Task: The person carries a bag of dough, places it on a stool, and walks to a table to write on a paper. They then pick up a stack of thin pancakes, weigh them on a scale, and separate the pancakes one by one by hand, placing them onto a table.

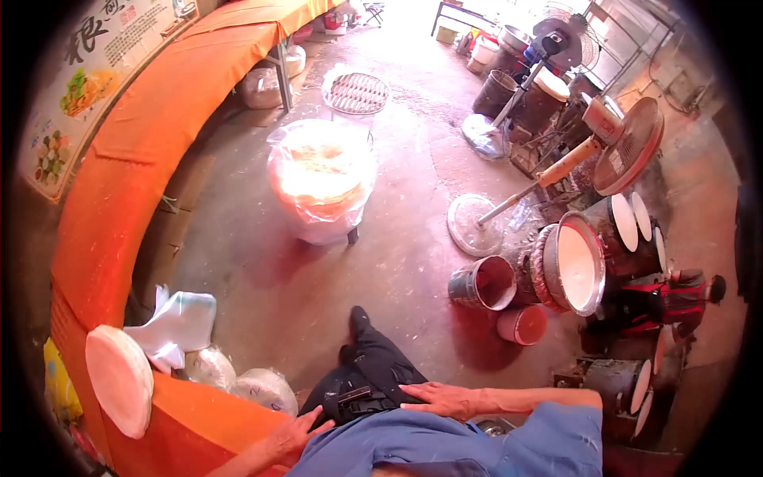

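My left hand [299,436] rests by my waist at the lower edge of the blue shirt [373,437], its fingers spread and nothing in them. On the upper part of my black trousers [381,378], near the belt, my right hand [441,399] lies flat with fingers stretched out, also holding nothing. To the left, a round pale stack of what look like flat breads or wrappers [118,381] sits on the orange table cover [187,417]. Clear plastic bags [191,322] lie beside the table, near wrapped bundles [266,388].
Ahead stands a plastic-wrapped pale stack [322,179] on a low support, with a round slatted stool [355,93] behind it. Rightward are two pedestal fans [628,147] [560,44], a large basin of white contents [580,266], a dark bucket [482,285] and another person [671,302].
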A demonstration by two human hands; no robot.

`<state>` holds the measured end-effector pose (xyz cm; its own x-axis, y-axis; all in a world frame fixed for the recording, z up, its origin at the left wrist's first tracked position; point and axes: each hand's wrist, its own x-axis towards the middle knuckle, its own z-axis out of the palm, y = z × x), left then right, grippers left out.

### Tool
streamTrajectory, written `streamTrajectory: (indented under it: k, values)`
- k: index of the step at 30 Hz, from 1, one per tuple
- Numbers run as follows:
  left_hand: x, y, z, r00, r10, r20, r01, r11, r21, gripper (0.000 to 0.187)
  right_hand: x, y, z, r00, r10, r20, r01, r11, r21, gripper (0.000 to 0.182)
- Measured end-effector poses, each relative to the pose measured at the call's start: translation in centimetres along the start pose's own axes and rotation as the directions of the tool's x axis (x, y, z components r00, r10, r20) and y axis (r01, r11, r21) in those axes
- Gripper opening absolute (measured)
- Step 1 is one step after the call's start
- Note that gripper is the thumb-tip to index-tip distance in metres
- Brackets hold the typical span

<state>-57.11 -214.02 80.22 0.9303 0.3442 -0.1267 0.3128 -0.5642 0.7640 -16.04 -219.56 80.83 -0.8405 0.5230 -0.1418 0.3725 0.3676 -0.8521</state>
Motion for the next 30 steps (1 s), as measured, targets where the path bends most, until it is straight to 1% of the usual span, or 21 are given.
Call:
streamTrajectory:
  k: [2, 3, 4, 5, 6, 7, 8, 9, 10, 11, 12, 14, 17, 20, 23, 26, 27, 30]
  values:
    - [-0.2, -0.4, 0.2, 0.997, -0.067, -0.027, 0.066, 0.998, -0.012, 0.06, 1.7, 1.6, -2.3, 0.997, -0.05, 0.058, 0.052, 0.998, -0.035, 0.086]
    - [-0.5, -1.0, 0.1, 0.994, -0.113, -0.002, 0.113, 0.993, -0.024, 0.066, 2.7, 2.8, -3.2, 0.994, -0.085, 0.063, 0.09, 0.993, -0.077, 0.091]
    - [-0.1, -1.6, 0.4, 0.966, -0.257, -0.006, 0.253, 0.958, -0.136, 0.064, 3.8, 3.7, -4.8, 0.989, -0.116, 0.092, 0.121, 0.991, -0.049, 0.092]
    - [0.3, -1.8, 0.9, 0.913, -0.408, -0.001, 0.394, 0.883, -0.255, 0.062, 4.7, 4.5, -6.2, 0.984, -0.131, 0.121, 0.139, 0.988, -0.059, 0.091]
    - [0.5, -1.6, 1.7, 0.824, -0.567, 0.016, 0.529, 0.758, -0.381, 0.06, 5.8, 5.4, -7.5, 0.972, -0.166, 0.169, 0.178, 0.982, -0.059, 0.09]
    - [0.2, -1.7, 2.2, 0.873, -0.484, -0.059, 0.45, 0.847, -0.283, 0.057, 6.7, 6.8, -8.1, 0.957, -0.206, 0.203, 0.225, 0.972, -0.073, 0.088]
    - [-0.1, -1.7, 2.7, 0.91, -0.394, -0.132, 0.371, 0.913, -0.17, 0.054, 8.1, 5.8, -11.0, 0.946, -0.232, 0.226, 0.23, 0.973, 0.038, 0.084]
    - [0.0, -1.3, 1.9, 0.938, -0.299, -0.176, 0.305, 0.952, 0.008, 0.057, 8.9, 6.4, -12.2, 0.932, -0.245, 0.268, 0.245, 0.969, 0.033, 0.081]
    - [0.3, -1.0, 1.0, 0.955, -0.201, -0.218, 0.243, 0.951, 0.191, 0.06, 9.9, 6.9, -13.4, 0.915, -0.253, 0.315, 0.259, 0.966, 0.023, 0.078]
    - [0.8, 0.0, -0.7, 0.951, -0.239, -0.196, 0.263, 0.959, 0.105, 0.079, 11.2, 6.5, -15.2, 0.896, -0.231, 0.379, 0.235, 0.971, 0.036, 0.075]
    - [1.1, 0.9, -2.0, 0.942, -0.3, -0.148, 0.304, 0.953, 0.003, 0.097, 11.6, 8.6, -14.7, 0.862, -0.231, 0.451, 0.281, 0.958, -0.047, 0.076]
    - [1.1, 2.3, -1.9, 0.888, -0.431, -0.161, 0.412, 0.901, -0.14, 0.109, 14.0, 9.5, -16.4, 0.819, -0.283, 0.5, 0.337, 0.941, -0.019, 0.079]
    - [0.9, 2.8, -0.8, 0.81, -0.504, -0.3, 0.462, 0.863, -0.202, 0.085, 18.4, 10.1, -18.3, 0.738, -0.334, 0.586, 0.385, 0.922, 0.041, 0.077]
    - [0.2, 3.0, 0.2, 0.741, -0.583, -0.334, 0.513, 0.812, -0.279, 0.113, 22.2, 10.2, -19.0, 0.673, -0.364, 0.644, 0.415, 0.906, 0.078, 0.075]
    - [-1.0, 2.0, 0.3, 0.652, -0.634, -0.416, 0.563, 0.773, -0.294, 0.112, 27.3, 9.1, -19.8, 0.623, -0.33, 0.709, 0.42, 0.906, 0.052, 0.074]
    - [-4.3, 0.6, -1.8, 0.636, -0.655, -0.408, 0.575, 0.755, -0.315, 0.113, 31.9, 9.0, -19.4, 0.578, -0.266, 0.772, 0.417, 0.909, 0.001, 0.074]
    - [-5.7, 0.1, -2.1, 0.621, -0.652, -0.436, 0.594, 0.754, -0.281, 0.106, 33.9, 8.7, -19.2, 0.57, -0.279, 0.773, 0.436, 0.9, 0.003, 0.074]
    - [-12.9, -1.3, -3.7, 0.532, -0.702, -0.473, 0.585, 0.709, -0.394, 0.091, 38.3, 7.4, -18.1, 0.534, -0.304, 0.789, 0.474, 0.88, 0.018, 0.072]
